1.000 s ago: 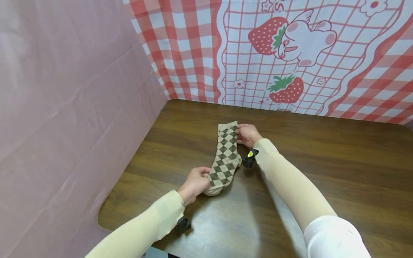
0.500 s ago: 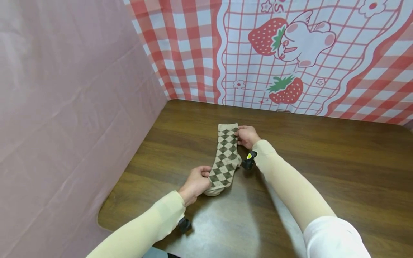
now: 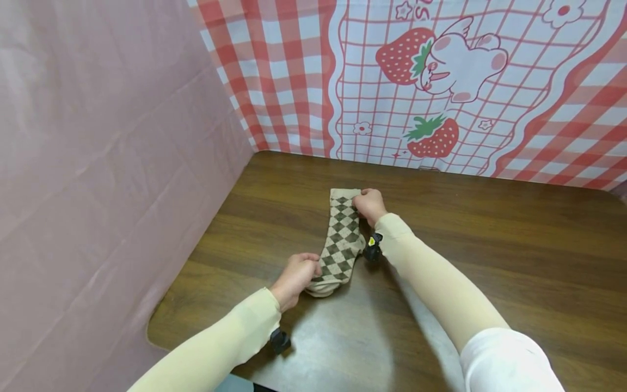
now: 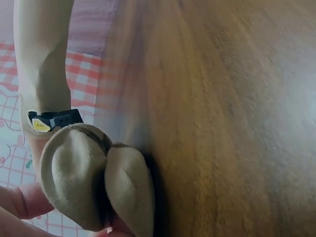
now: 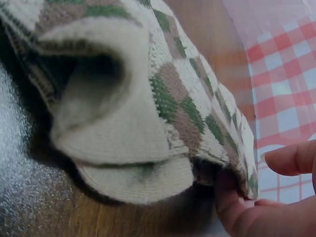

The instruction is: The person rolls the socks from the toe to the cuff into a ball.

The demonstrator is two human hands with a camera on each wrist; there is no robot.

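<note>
I have the pair of argyle socks (image 3: 343,228) layered on the worktop (image 3: 465,245) between the hands. The left hand (image 3: 296,276) grips them by the toes (image 4: 74,168); the right hand (image 3: 370,206) pinches the edge by the cuffs (image 3: 342,193), fingers (image 5: 229,202) tucked beneath. I judge this opposite-end hold helps align both layers, with the heels (image 5: 118,118) jutting out nearer than the right hand.

A brown wood-grain table (image 3: 490,245) spreads before me; behind it I see a red-and-white gingham cloth (image 3: 289,71) bearing strawberries (image 3: 433,140) and a white cartoon animal (image 3: 462,65); a creased pink sheet (image 3: 122,136) hangs to my left; pale glare (image 3: 338,340) whitens the table's near part; a light blue patch (image 3: 234,384) below is too cropped to name.
</note>
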